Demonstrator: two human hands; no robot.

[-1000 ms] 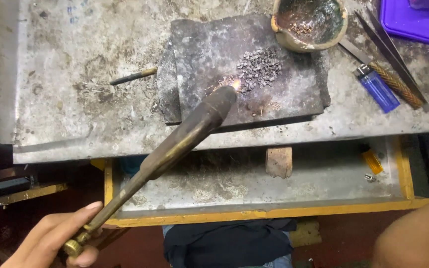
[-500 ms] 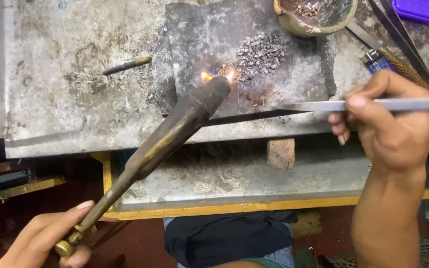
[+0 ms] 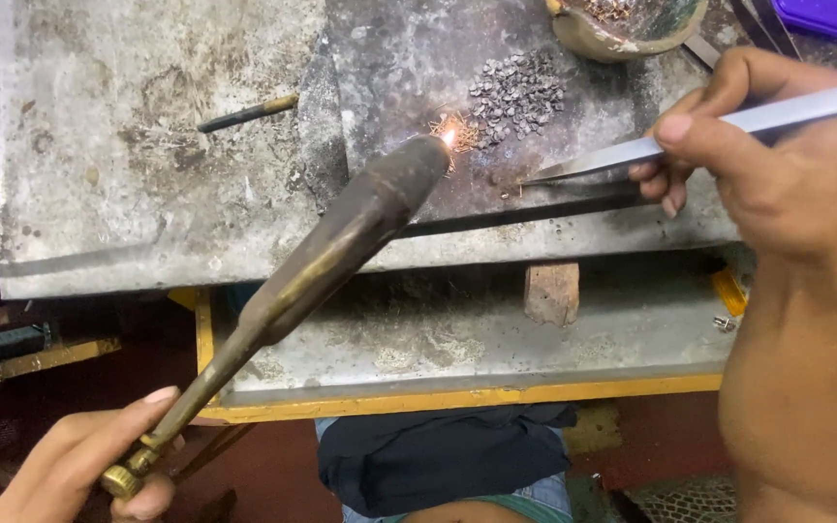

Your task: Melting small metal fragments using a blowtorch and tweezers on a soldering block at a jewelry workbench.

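My left hand [image 3: 79, 470] grips the brass end of a long blowtorch [image 3: 341, 237] at the bottom left. Its dark nozzle points up and right at a grey slab [image 3: 399, 68], where a small orange flame [image 3: 452, 134] glows beside a pile of small dark metal bits [image 3: 520, 92]. My right hand [image 3: 767, 165] holds long steel tweezers [image 3: 632, 150], with their tips resting on the slab just right of the flame, below the pile.
A clay bowl [image 3: 622, 24] sits at the slab's top right, a purple tray [image 3: 835, 19] beyond it. A thin rod [image 3: 244, 113] lies on the worn bench left of the slab. Below is a yellow-edged drawer [image 3: 438, 392] with a wooden block [image 3: 551, 291].
My right hand came in from the right with the tweezers and brought their tips to the slab. The view moved in closer. The torch stays aimed at the glowing spot.
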